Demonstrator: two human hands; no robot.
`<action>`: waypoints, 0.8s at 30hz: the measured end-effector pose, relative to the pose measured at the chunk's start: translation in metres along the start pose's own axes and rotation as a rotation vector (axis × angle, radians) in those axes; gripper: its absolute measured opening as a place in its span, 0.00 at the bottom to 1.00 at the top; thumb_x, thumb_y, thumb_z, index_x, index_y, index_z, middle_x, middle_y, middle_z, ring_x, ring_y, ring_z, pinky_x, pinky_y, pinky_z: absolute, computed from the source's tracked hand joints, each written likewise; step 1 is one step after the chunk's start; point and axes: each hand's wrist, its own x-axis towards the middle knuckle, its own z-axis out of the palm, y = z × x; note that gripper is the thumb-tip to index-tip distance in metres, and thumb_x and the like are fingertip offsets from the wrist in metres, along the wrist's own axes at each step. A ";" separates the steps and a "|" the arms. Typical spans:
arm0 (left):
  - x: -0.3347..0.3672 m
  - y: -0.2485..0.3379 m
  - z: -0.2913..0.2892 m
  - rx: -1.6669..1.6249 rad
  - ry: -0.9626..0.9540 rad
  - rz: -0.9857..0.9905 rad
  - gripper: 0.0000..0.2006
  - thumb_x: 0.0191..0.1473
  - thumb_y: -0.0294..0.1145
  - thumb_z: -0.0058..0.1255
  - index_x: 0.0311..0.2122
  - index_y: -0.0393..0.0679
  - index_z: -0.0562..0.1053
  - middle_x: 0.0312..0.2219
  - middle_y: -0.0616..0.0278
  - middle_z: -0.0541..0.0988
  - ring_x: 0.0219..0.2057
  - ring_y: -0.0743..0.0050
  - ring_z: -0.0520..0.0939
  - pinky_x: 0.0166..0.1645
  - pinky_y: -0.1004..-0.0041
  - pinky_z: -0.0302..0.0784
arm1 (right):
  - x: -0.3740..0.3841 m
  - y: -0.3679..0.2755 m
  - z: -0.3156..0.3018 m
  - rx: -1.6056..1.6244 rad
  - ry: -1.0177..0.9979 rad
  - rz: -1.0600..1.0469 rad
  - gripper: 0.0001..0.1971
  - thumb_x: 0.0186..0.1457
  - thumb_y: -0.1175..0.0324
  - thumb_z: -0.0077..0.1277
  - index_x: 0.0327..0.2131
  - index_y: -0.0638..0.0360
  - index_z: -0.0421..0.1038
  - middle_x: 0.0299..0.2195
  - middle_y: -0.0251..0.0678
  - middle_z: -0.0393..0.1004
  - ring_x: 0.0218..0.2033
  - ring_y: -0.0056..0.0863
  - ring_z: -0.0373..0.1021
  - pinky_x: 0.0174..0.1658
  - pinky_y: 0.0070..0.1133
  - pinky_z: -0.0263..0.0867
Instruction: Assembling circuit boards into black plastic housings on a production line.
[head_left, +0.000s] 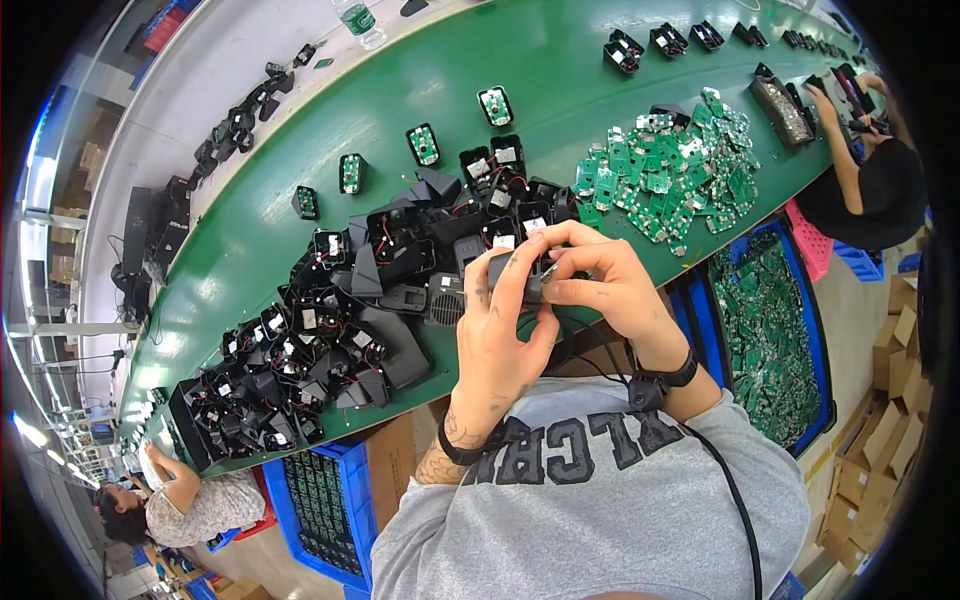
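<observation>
Grey sweatshirt fabric (600, 500) fills the lower edge, and just beyond it both hands meet over a small black plastic housing (520, 275), held in the air just above the near edge of the green surface (450, 60). Left hand (500, 325) wraps the housing from below, fingers closed around its body; right hand (600, 275) pinches its upper end, thumb and fingertips pressed together on it. To do this well, I judge the left hand should keep the part steady while the right works with small, square pressure, so nothing inside gets bent. Just beyond lies a heap of black housings (360, 310) with red wires, some showing white labels. To the right spreads a pile of green circuit boards (670, 175), and a blue bin (818, 330) beside the surface holds more. Single units (423, 145) stand spaced along the belt farther off.
</observation>
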 end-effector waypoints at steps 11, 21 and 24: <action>-0.007 -0.003 0.007 0.078 0.106 0.118 0.34 0.37 0.14 0.55 0.55 0.44 0.68 0.46 0.51 0.69 0.47 0.57 0.74 0.36 0.73 0.81 | -0.003 -0.006 0.005 0.249 0.041 0.166 0.03 0.42 0.79 0.59 0.25 0.67 0.78 0.43 0.38 0.73 0.43 0.25 0.69 0.45 0.20 0.65; -0.011 -0.009 0.016 0.073 0.208 0.180 0.33 0.36 0.15 0.57 0.54 0.42 0.68 0.46 0.50 0.69 0.46 0.56 0.74 0.34 0.74 0.77 | -0.006 -0.003 0.005 0.301 0.064 0.202 0.04 0.43 0.79 0.59 0.26 0.68 0.78 0.44 0.41 0.73 0.39 0.26 0.72 0.42 0.20 0.69; -0.013 -0.008 0.016 0.086 0.211 0.156 0.33 0.36 0.15 0.57 0.53 0.42 0.68 0.47 0.50 0.68 0.45 0.56 0.74 0.34 0.74 0.77 | -0.006 -0.007 0.007 0.293 0.096 0.180 0.03 0.40 0.83 0.56 0.24 0.68 0.77 0.43 0.44 0.74 0.44 0.30 0.71 0.47 0.23 0.66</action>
